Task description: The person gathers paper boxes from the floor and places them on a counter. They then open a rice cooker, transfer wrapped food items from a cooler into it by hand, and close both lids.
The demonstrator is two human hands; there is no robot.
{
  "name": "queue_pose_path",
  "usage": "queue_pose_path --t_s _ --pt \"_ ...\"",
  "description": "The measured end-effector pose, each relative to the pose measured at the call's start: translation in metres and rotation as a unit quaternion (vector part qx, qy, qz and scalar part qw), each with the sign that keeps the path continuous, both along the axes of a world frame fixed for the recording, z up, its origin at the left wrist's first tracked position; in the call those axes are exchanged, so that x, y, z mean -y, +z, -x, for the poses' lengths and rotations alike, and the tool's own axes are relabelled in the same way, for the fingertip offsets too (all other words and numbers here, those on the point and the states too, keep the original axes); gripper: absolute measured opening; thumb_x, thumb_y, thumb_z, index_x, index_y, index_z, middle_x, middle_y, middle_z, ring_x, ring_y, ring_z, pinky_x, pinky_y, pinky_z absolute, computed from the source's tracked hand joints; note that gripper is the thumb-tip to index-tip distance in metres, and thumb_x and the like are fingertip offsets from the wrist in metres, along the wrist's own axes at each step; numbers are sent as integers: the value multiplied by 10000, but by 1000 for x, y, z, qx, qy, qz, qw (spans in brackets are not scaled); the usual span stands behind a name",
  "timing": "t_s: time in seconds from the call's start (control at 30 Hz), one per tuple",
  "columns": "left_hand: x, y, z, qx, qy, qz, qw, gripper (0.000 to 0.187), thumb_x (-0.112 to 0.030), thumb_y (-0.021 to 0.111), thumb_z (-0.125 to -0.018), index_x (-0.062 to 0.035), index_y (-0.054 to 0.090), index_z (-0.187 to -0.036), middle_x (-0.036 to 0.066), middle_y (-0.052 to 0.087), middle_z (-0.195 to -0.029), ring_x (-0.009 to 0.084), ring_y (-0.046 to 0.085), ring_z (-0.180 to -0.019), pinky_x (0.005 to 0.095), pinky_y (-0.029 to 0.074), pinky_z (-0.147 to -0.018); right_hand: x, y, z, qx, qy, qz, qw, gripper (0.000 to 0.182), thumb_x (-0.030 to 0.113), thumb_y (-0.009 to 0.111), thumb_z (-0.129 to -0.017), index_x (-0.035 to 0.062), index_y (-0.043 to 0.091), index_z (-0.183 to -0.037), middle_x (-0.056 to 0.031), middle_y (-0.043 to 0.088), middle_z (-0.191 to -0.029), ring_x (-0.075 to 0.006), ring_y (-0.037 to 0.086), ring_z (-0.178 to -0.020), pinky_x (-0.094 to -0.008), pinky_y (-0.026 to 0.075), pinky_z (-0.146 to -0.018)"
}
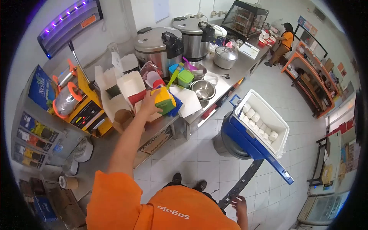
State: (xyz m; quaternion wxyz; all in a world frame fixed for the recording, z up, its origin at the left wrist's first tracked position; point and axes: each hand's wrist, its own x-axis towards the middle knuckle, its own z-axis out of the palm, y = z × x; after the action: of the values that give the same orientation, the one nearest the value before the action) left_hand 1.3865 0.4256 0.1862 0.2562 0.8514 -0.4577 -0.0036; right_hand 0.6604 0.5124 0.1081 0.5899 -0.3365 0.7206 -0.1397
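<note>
While the left hand clamps a carton over the worktop, the right hand grips a strap low beside the cooler.

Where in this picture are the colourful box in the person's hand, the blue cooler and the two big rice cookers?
colourful box (pixel 165 100), head view, on its green and yellow side.
blue cooler (pixel 245 138), head view, on its blue front wall.
rice cookers (pixel 155 46), head view, on the nearer cooker's steel lid.
left hand (pixel 148 103), head view, back of the hand.

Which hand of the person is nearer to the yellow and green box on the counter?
Left. The left hand touches the yellow and green box on the counter; the right hand is far below, holding a dark strap.
</note>
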Motion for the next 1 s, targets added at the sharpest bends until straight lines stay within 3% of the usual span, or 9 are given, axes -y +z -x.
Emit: queue_pose_path --t_s 0.1,0.2,0.33,0.4,0.53,0.6,0.73,0.8,1.0 --pt "-12 7 -10 13 -263 -75 962 1209 -89 952 -397 -268 402 -1458 169 376 -1436 369 465 -1297 434 413 -1091 -30 -25 15 62 -47 -30 997 415 112 618 -883 51 477 -1269 -96 687 -894 -204 678 -721 -300 498 -581" --pt "-21 28 11 10 -255 -185 949 1187 -144 956 -418 -266 400 -1460 164 343 -1477 370 453 -1318 416 408 -1099 -45 -36 26 76 -38 -47 995 417 118 624 -883 49 474 -1266 -98 687 -899 -202 677 -721 -304 498 -589" --pt "-29 12 1 7 -283 -171 944 1065 -234 933 -509 -244 427 -1446 159 316 -1500 393 393 -1359 466 395 -1097 -44 -29 41 79 -26 -26 996 411 126 631 -879 41 476 -1251 -101 690 -915 -203 681 -737 -310 495 -604" --pt "-36 40 37 159 -198 -212 944 1087 -356 932 -514 -270 403 -1460 165 290 -1531 411 266 -1430 629 358 -1077 -36 -45 57 32 3 -22 999 401 123 622 -878 37 480 -1243 -101 691 -918 -204 681 -750 -307 492 -601" --pt "-22 16 68 163 -188 -119 961 1073 -386 926 -521 -288 409 -1456 158 282 -1548 411 217 -1450 716 345 -1026 -24 -38 54 26 -11 -22 999 420 133 619 -879 40 479 -1264 -107 693 -935 -208 678 -774 -303 485 -599" --pt "-18 32 89 184 -178 -224 940 929 -354 922 -518 -240 509 -1342 139 351 -1498 419 311 -1386 534 389 -1081 -16 -34 46 18 -13 10 1000 374 103 602 -849 52 500 -1205 -90 691 -883 -172 663 -675 -264 479 -544" --pt "-18 21 44 83 -317 -231 916 839 -251 929 -501 -218 541 -1244 119 400 -1451 389 349 -1356 516 417 -1055 -16 -35 45 31 2 36 999 393 138 587 -902 64 486 -1275 -104 682 -968 -214 678 -803 -308 492 -607" --pt "-21 22 15 71 -444 -232 862 790 -130 920 -482 -208 550 -1175 90 436 -1413 354 383 -1329 488 447 -1024 -21 -35 42 36 -2 25 999 375 137 581 -906 67 491 -1264 -106 685 -978 -218 679 -810 -311 490 -607" --pt "-41 30 12 155 -358 -360 847 737 -93 903 -518 -215 555 -1156 73 357 -1506 362 223 -1457 743 285 -1049 -60 -48 64 37 -33 4 999 379 180 595 -899 45 501 -1241 -110 699 -973 -226 698 -832 -309 488 -630"
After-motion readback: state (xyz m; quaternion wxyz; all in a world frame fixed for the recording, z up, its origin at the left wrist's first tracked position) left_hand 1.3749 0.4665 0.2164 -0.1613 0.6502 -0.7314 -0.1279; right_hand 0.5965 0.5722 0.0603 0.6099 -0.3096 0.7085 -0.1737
